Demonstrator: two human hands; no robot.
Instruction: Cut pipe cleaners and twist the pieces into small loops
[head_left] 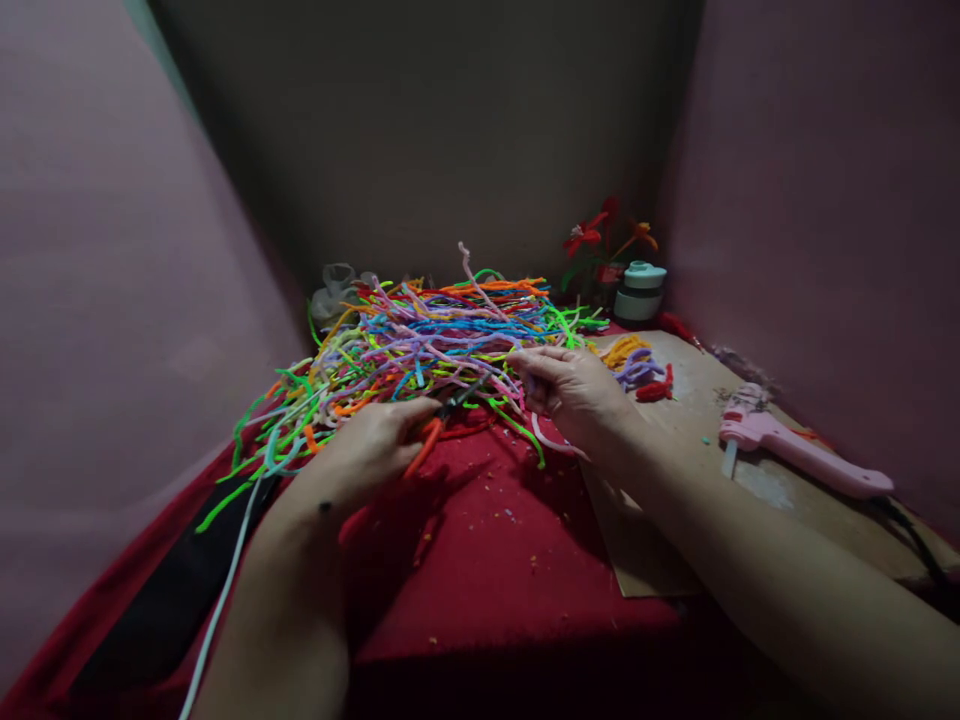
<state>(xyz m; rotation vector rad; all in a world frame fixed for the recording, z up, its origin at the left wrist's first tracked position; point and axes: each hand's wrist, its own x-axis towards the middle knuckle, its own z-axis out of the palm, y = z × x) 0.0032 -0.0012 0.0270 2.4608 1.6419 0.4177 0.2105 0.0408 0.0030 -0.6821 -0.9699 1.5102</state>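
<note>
My left hand (375,445) grips orange-handled scissors (431,432) whose dark blades point up and right toward the pile. My right hand (574,388) pinches a pale pink pipe cleaner (551,440) that curls down below its fingers. Both hands hover over a red cloth (487,540) at the near edge of a big tangled heap of multicoloured pipe cleaners (435,340). The scissor tips sit just left of my right hand's fingers.
A pink glue gun (795,450) lies on a brown board (750,500) at the right. Small yellow, purple and red pipe-cleaner pieces (637,365) lie behind my right hand. A pipe-cleaner flower (600,240) and a white-green roll (640,290) stand at the back. Walls close in on three sides.
</note>
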